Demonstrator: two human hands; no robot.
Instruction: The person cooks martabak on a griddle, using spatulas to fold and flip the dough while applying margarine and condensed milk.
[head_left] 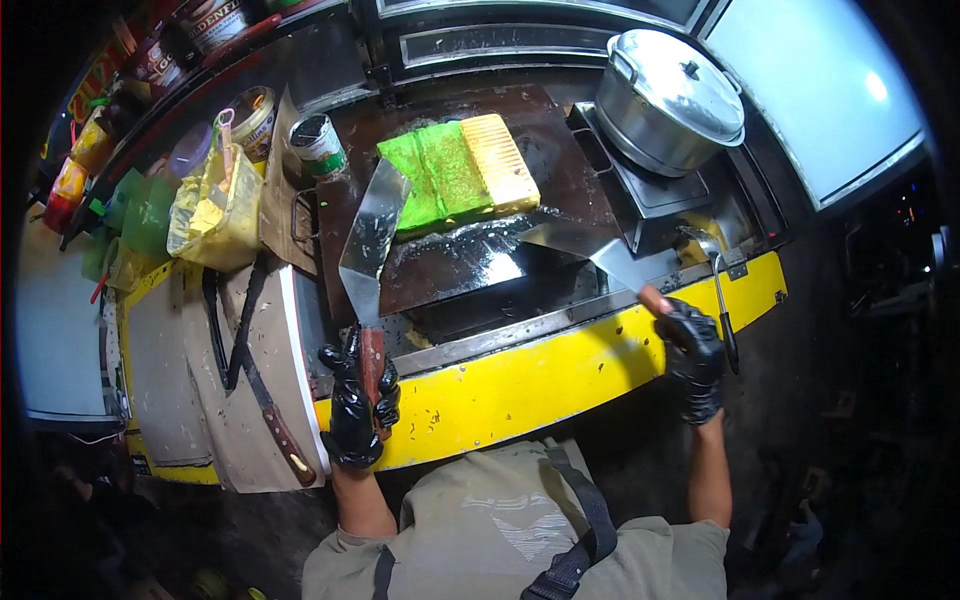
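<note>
My left hand [355,400], in a black glove, is closed round the wooden handle of a metal spatula [370,240]; its blade points up beside the left edge of the green bread. In its black glove, my right hand [695,350] grips the handle of a second spatula [585,245], whose blade lies low over the dark griddle [440,275]. A block of green-topped bread [435,175] rests on the griddle, with a pale ridged piece [500,160] along its right side. The griddle surface looks wet and shiny in front of the bread.
A lidded pot [668,105] stands on a burner at the right. A fork-like tool [722,300] leans over the yellow edge [520,385]. At left are a tub of yellow spread [225,215], a can [318,145], black tongs [232,330] and a knife [275,420] on cardboard.
</note>
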